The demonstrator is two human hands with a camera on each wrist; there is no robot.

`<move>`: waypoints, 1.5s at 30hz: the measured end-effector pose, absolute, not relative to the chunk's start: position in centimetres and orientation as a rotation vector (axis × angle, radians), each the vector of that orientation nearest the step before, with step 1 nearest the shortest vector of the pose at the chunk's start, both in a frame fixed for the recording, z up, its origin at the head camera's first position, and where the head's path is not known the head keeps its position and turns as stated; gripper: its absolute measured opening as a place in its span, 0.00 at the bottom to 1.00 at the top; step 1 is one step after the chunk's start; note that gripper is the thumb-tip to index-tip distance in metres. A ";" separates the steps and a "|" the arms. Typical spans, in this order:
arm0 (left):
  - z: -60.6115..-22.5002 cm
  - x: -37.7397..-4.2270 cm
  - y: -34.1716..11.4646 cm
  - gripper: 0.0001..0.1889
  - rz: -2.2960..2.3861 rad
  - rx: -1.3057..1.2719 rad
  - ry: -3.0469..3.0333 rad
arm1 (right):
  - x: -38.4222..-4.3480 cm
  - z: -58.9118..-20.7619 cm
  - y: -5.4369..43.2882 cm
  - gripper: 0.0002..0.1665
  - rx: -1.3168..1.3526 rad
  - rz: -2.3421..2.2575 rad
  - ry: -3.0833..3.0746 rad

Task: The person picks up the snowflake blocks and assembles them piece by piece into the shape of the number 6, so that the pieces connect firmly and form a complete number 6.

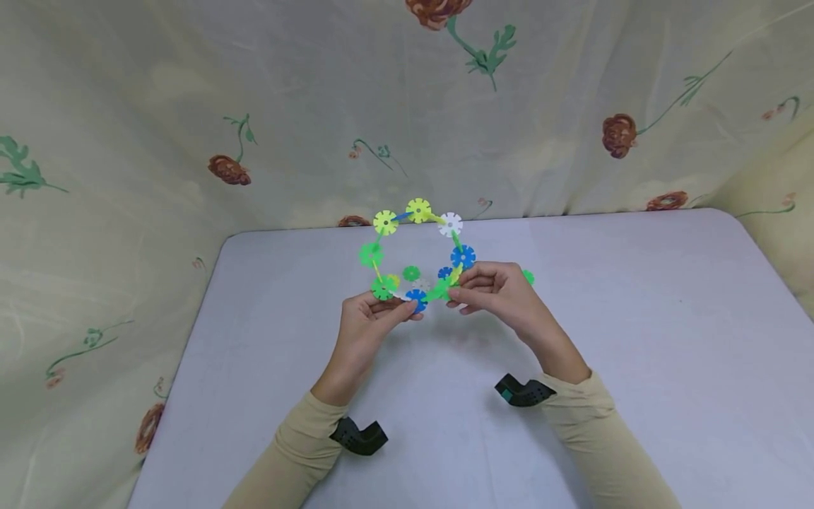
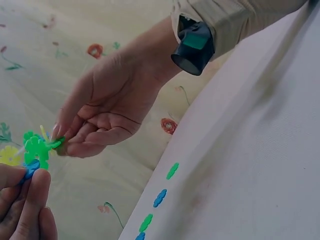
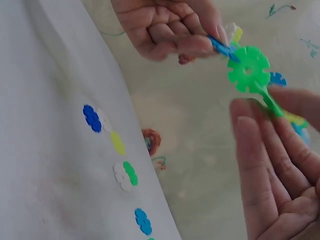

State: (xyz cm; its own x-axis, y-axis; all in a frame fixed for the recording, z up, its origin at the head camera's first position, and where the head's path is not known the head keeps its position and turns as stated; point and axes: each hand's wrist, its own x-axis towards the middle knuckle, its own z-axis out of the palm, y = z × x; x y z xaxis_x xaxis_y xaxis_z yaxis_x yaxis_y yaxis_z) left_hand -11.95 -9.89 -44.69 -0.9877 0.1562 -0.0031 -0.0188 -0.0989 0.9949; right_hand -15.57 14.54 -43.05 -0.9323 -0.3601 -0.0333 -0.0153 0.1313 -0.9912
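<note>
A ring of linked snowflake discs (image 1: 418, 210), in green, yellow, blue and white, is held up above the table between both hands. At its bottom, the left hand (image 1: 375, 318) pinches a blue disc (image 1: 416, 300) between thumb and fingers. The right hand (image 1: 505, 293) grips the ring's lower right part, with a green disc (image 1: 443, 288) beside its thumb. Seen from the right wrist, the right hand (image 3: 280, 165) holds a green disc edge-on, joined to an upright green disc (image 3: 248, 70). Fingers partly hide the joints there.
Behind the ring, loose discs lie on the white table (image 1: 286, 318), among them a green disc (image 1: 411, 273) and a blue disc (image 1: 444, 273). Another green disc (image 1: 528, 277) shows beyond the right hand. A flowered curtain (image 1: 318, 106) hangs along the table's far edge.
</note>
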 end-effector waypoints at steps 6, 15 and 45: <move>-44.5 -11.9 -9.9 0.12 2.231 0.166 2.017 | -16.0 -43.5 15.5 0.24 -0.270 -1.987 2.142; -44.4 -11.9 -9.9 0.12 2.147 0.174 2.067 | -16.1 -43.5 15.5 0.23 -0.287 -2.122 2.203; -44.2 -13.0 -11.3 0.16 2.321 -0.031 2.084 | -17.0 -45.3 17.0 0.17 -0.326 -2.075 2.043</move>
State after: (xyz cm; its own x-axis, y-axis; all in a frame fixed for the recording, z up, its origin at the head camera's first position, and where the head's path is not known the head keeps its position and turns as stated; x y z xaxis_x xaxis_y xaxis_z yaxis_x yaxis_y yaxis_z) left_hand -12.97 -11.33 -44.21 -0.9996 0.0034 -0.0297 -0.0299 -0.1074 0.9938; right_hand -17.02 16.99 -45.26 -0.9533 -0.3019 0.0095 -0.0049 -0.0162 -0.9999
